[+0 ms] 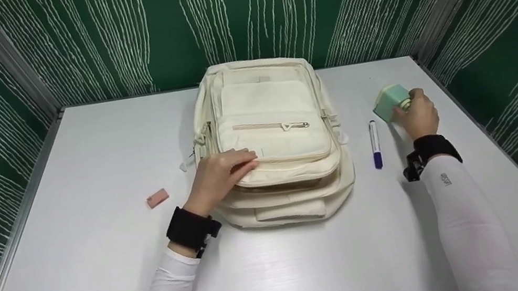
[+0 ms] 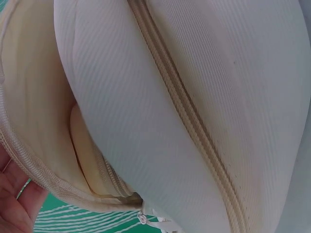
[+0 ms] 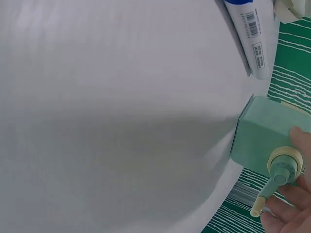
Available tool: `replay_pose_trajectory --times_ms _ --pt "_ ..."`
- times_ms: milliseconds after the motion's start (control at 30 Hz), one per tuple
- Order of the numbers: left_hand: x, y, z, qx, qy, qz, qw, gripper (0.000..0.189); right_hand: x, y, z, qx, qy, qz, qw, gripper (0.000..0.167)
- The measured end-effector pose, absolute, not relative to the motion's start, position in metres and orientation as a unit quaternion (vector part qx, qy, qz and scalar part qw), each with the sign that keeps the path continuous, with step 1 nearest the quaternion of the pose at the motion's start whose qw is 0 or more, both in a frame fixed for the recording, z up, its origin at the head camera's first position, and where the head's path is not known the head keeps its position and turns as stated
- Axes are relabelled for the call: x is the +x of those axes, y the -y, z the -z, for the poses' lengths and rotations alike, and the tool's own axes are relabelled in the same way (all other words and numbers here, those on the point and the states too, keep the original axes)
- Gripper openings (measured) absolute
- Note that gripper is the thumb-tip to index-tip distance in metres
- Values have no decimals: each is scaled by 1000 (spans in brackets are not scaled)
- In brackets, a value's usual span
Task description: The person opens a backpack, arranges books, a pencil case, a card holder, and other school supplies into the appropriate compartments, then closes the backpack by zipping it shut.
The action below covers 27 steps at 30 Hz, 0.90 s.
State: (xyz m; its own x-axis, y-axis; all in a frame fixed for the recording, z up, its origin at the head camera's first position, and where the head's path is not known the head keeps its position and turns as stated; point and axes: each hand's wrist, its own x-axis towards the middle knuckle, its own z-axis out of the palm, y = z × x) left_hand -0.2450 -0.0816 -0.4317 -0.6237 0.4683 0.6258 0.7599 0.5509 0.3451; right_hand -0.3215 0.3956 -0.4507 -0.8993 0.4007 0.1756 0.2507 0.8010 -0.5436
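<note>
A cream backpack [image 1: 274, 111] lies on the table with its front pocket unzipped and gaping toward me. My left hand [image 1: 221, 173] holds the pocket's front edge up by the rim, thumb and fingers pinching it. The left wrist view looks into the open pocket [image 2: 34, 87], where an inner zipper shows; only part of the left hand [image 2: 17, 199] is seen there. To the right of the backpack, my right hand [image 1: 418, 115] grips a mint-green crank pencil sharpener [image 1: 387, 101]. Its crank and cream knob [image 3: 257, 206] show in the right wrist view. Whether the sharpener touches the table I cannot tell.
A white marker with a dark blue cap [image 1: 375, 146] lies between the backpack and my right hand. On the left is a small pink eraser-like block [image 1: 158, 198]. Green walls with white wavy lines stand round the white table [image 1: 282, 280].
</note>
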Motion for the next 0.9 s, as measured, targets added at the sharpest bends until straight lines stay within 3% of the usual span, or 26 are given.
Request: replay_pose_trajectory --times_ms 500,700,900 --pt "-244 81 432 -363 842 316 244 20 -310 -399 445 -139 931 -284 184 55" --pt "-243 81 432 -356 841 326 243 20 -288 -388 431 -91 932 -281 212 58" --pt "-242 78 429 -344 845 334 236 21 -254 -372 415 -29 934 -298 196 58"
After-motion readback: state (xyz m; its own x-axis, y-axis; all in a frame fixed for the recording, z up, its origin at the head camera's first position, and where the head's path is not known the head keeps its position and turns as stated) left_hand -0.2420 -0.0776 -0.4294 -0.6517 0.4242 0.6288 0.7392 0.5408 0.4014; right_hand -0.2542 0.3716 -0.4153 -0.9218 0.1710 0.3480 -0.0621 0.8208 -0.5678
